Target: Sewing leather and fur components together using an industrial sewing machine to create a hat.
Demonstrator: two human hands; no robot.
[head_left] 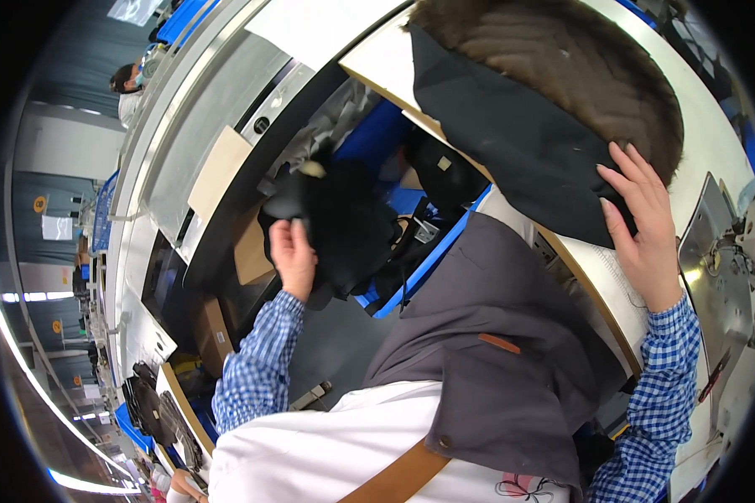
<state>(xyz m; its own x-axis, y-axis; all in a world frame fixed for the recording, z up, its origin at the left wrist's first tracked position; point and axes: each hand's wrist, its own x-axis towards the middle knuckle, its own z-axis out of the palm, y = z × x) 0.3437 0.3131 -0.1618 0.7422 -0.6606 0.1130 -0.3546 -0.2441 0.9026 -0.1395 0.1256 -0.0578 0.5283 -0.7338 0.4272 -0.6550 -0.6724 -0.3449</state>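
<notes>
Our right hand (642, 230) lies flat, fingers spread, on the dark padded fabric (520, 142) overhanging the bench (600, 277) edge; our left hand (294, 256) grips a black piece (344, 222) beside it.

1. My right hand (642, 226) lies flat on the dark fabric w/ brown fur (545, 101), which covers the far part of the white table (713, 134); bare strip to the right.
2. Sewing machine (730, 268) blocks the near right.
3. My left hand (294, 256) is at the black bundle (344, 218), w/ cardboard (252, 247) close on its left.
4. Grey floor (327, 344) near me is open.
</notes>
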